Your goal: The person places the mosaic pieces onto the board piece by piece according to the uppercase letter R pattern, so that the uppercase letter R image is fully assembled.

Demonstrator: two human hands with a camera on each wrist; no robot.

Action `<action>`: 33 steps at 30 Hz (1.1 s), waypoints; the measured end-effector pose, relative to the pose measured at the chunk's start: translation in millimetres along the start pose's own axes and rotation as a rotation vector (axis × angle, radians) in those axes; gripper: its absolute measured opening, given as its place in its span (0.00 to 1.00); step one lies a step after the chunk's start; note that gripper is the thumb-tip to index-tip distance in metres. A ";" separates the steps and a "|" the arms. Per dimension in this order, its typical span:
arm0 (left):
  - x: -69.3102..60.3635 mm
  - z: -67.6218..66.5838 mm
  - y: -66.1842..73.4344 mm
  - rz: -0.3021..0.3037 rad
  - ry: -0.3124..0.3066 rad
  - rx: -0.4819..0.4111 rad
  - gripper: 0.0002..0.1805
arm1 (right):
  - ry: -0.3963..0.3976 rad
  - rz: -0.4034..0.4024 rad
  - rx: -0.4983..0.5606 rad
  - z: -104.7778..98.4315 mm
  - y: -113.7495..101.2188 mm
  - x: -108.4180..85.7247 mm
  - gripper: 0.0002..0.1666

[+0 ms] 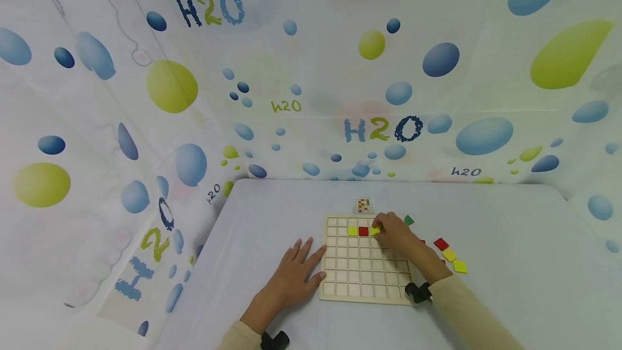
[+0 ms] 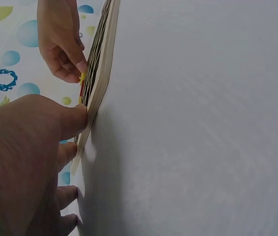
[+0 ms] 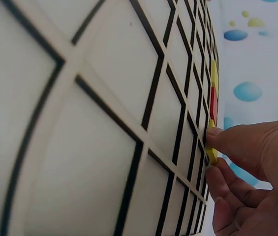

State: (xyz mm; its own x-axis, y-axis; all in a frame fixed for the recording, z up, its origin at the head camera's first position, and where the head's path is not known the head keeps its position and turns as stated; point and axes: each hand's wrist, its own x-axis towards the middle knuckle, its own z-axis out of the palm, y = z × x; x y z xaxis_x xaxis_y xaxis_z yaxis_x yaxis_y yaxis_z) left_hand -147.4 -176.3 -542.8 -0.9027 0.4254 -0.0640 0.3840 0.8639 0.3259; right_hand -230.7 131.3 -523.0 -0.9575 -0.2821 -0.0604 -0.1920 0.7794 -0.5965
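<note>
A wooden grid board (image 1: 359,270) lies flat on the table. In its second row from the back sit a yellow tile (image 1: 352,231) and a red tile (image 1: 363,231) side by side. Just right of the red one, my right hand (image 1: 396,236) pinches another yellow tile (image 3: 211,150) between thumb and fingers, at the grid. My left hand (image 1: 296,274) lies with spread fingers at the board's left edge. Its thumb (image 2: 74,120) touches the rim in the left wrist view.
A small printed pattern card (image 1: 363,204) lies behind the board. To the right are a green piece (image 1: 409,220), a loose red tile (image 1: 441,244) and yellow tiles (image 1: 459,267), some partly hidden by my right arm. A printed curtain (image 1: 311,69) hangs behind the white table (image 1: 515,285).
</note>
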 end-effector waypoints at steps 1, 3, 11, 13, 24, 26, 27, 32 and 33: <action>-0.2 -0.3 0.0 -0.001 -0.001 0.002 0.35 | -0.001 -0.002 0.002 0.5 -0.8 -0.1 0.10; -0.5 -0.6 -0.1 0.001 -0.001 0.000 0.35 | -0.003 -0.007 -0.001 2.3 -1.0 0.3 0.09; -0.4 1.6 -2.7 0.002 0.005 0.007 0.35 | 0.020 -0.024 -0.031 6.4 -1.3 -1.7 0.06; -0.5 1.8 -3.4 0.004 0.007 0.009 0.35 | 0.023 -0.036 -0.025 6.8 -0.9 -2.7 0.05; -0.5 4.7 -3.9 0.003 0.010 0.004 0.35 | 0.043 0.006 -0.014 -22.3 20.8 -5.9 0.11; -0.2 5.4 -4.6 0.003 0.009 0.007 0.35 | 0.047 0.030 -0.041 -31.1 34.3 -4.7 0.16; -0.1 5.4 -4.8 -0.001 0.006 0.007 0.35 | 0.045 0.037 -0.050 -35.0 41.1 -4.0 0.17; 0.3 3.8 -5.2 -0.001 0.004 0.006 0.35 | 0.007 0.075 -0.102 -47.0 67.7 -0.8 0.15; 0.2 3.6 -5.1 -0.003 0.002 0.005 0.35 | 0.004 0.079 -0.107 -48.5 70.7 -0.8 0.14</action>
State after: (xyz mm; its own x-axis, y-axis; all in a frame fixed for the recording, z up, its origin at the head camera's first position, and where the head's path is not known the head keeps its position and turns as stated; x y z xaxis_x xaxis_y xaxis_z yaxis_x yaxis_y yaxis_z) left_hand -148.9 -179.7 -547.9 -0.9042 0.4224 -0.0634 0.3823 0.8665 0.3209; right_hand -254.0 213.7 -526.3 -0.9713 -0.2154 -0.1010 -0.1375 0.8545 -0.5009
